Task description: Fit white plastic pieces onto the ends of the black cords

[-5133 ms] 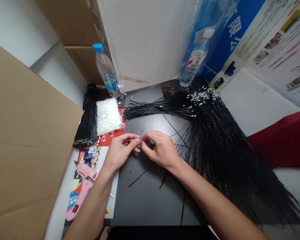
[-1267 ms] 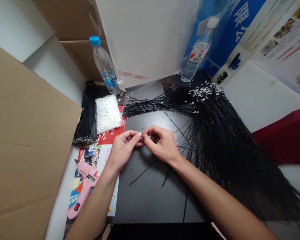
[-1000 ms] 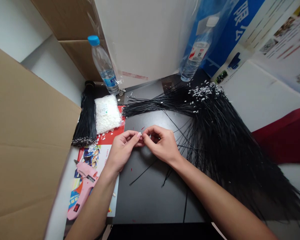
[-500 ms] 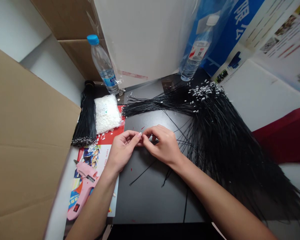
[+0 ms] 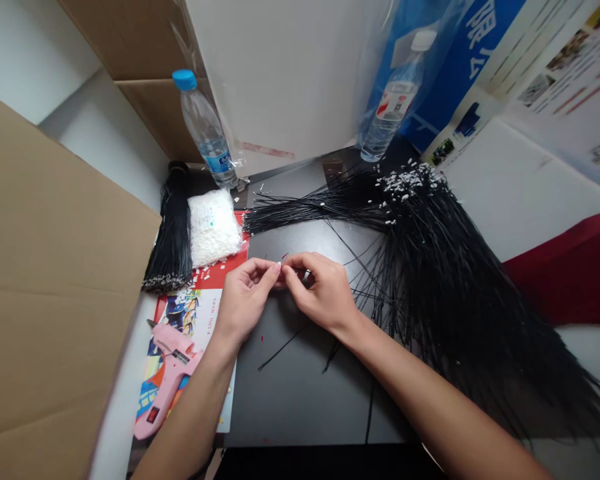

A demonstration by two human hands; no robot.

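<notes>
My left hand [image 5: 245, 297] and my right hand [image 5: 323, 290] meet fingertip to fingertip over the black mat [image 5: 290, 393]. The left thumb and forefinger pinch a tiny white connector [image 5: 279, 265]. The right hand pinches the end of a thin black wire [image 5: 285, 340] that trails back toward me under the wrist. A large fan of black wires with white tips [image 5: 445, 267] lies just right of my right hand. A smaller spread of black wires [image 5: 305, 207] lies beyond my fingers.
A bag of white connectors [image 5: 213, 227] and a tied black wire bundle [image 5: 174, 233] lie at the left. A pink glue gun [image 5: 167, 383] rests on a printed sheet. Two water bottles [image 5: 205, 130] [image 5: 390, 107] stand at the back. A cardboard panel [image 5: 55, 287] walls the left.
Both hands stay together at the mat's centre; the right fingers have shifted slightly on the wire end. The view has drifted a little.
</notes>
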